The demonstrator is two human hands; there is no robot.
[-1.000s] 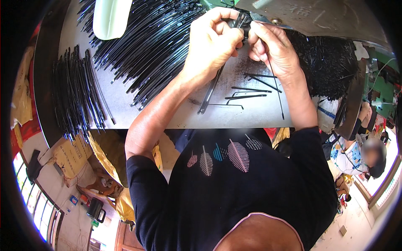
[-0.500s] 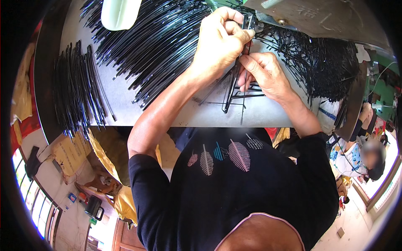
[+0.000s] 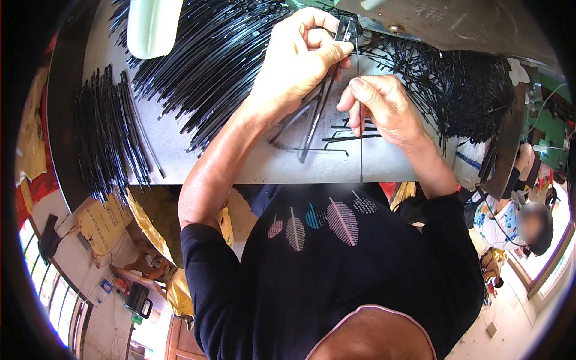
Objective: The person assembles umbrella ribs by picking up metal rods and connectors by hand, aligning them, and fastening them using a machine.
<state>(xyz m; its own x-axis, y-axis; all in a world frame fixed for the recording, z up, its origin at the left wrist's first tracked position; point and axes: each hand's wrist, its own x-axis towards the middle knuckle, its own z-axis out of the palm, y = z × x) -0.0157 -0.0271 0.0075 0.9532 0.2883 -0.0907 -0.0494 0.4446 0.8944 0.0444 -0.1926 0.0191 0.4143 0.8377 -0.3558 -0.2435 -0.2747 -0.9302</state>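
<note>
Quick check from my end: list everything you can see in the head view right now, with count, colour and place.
Worktable: one, grey, centre.
Loose strip heap: many, black, table top-left.
Sorted strip stack: many, black, table left.
Tangled wire pile: many, black, table right.
Pale container: one, top-left.
Metal plate: one, grey, top-right.
Cardboard: brown, floor left.
Co-worker: one, right edge.
Held strips: few, black, in left hand.
Thin wire: one, black, in right hand.
Left hand: gripping.
Right hand: pinching.

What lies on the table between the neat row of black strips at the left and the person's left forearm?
Head view: a big loose heap of black strips fans across the grey table, with bare tabletop nearer the edge.
</note>
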